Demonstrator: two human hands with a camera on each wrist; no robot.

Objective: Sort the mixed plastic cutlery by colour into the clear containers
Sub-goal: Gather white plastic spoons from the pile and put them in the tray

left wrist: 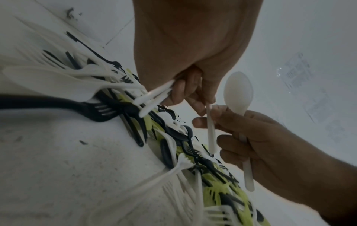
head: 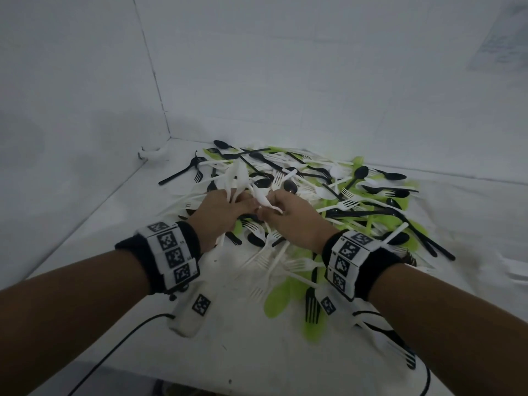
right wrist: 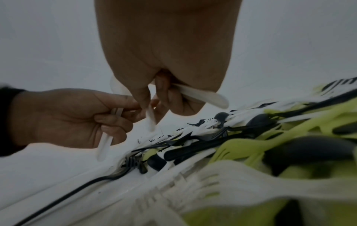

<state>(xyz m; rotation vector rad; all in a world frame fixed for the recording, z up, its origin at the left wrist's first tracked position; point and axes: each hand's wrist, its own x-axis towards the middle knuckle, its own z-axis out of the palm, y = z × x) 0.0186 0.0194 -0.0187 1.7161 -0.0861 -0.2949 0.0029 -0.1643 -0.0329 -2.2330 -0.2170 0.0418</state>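
Note:
A mixed pile of cutlery (head: 328,201), white, black and lime green, covers the white tabletop. Both hands meet above its near left side. My left hand (head: 225,207) grips a bundle of white cutlery (head: 237,178) that sticks up and away from me; its handles (left wrist: 154,97) poke out under the fingers. My right hand (head: 283,210) holds a white spoon (left wrist: 238,91) by the handle, bowl up. Between the two hands, fingertips of both touch another white handle (left wrist: 210,130). In the right wrist view the left hand (right wrist: 77,116) shows with white handles (right wrist: 105,145) in its fist.
White walls meet in a corner at the back left (head: 168,132). A black cable (head: 114,352) runs along the table's near edge. Loose green and black pieces (head: 311,307) lie under my right wrist. Bare tabletop (head: 100,224) lies left of the pile.

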